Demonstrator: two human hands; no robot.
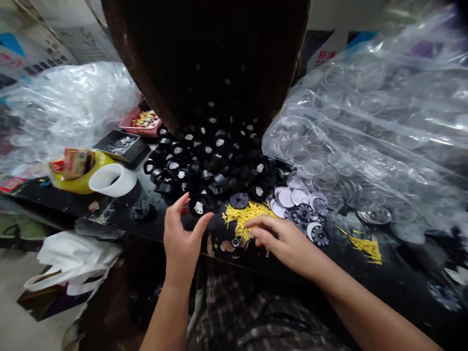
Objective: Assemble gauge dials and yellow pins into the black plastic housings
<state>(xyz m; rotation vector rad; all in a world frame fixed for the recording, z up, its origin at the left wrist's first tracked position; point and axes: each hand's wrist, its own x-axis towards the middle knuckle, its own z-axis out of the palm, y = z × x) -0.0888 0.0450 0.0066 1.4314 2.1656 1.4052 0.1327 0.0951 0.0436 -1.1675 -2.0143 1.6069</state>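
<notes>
My left hand [183, 234] is at the front edge of the dark table, its thumb and index finger spread apart. Between those fingertips sits a round black casing [198, 207] with a white piece inside; I cannot tell whether the fingers touch it. My right hand [278, 236] is over the near edge of a pile of thin yellow pointers [243, 214], thumb and fingers drawn together. What they pinch, if anything, is too small to make out. A small round part [235, 242] lies left of its fingertips. Behind my hands, many more black casings [219, 183] are heaped.
A large dark container [204, 58] lies open behind the heap. White discs [287, 197] and black dials [303, 214] lie at right, before a plastic bag of clear round covers [365, 126]. More yellow pointers [365, 247] lie farther right. Left are a white ring [126, 183] and a grey tray [135, 148].
</notes>
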